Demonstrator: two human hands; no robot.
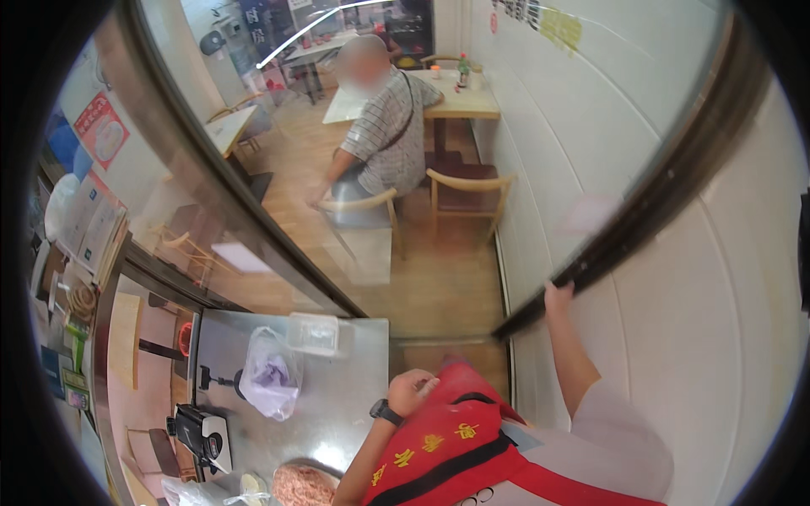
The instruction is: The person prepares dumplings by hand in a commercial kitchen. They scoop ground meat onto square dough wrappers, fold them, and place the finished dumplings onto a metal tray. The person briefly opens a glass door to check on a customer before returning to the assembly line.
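Observation:
My right hand (559, 298) is on the edge of a dark metal door frame (607, 250) at the right, its fingers around that edge. In front of my red apron (443, 436), my left hand (410, 392) is loosely curled. Its palm is turned away, so whether it holds anything is hidden. A black watch (385, 411) is on my left wrist. Nearest to that hand is a stainless steel counter (342, 392). On it lie a clear plastic bag with purple contents (272, 376) and a clear plastic container (314, 334).
A tray of minced meat (304, 486) and a black-and-white device (202, 439) stand on the counter. Beyond the glass, a seated person (389, 133) turns sideways by a table (465, 104). Wooden chairs (471, 190) stand close by. White wall panels (671, 297) run along the right.

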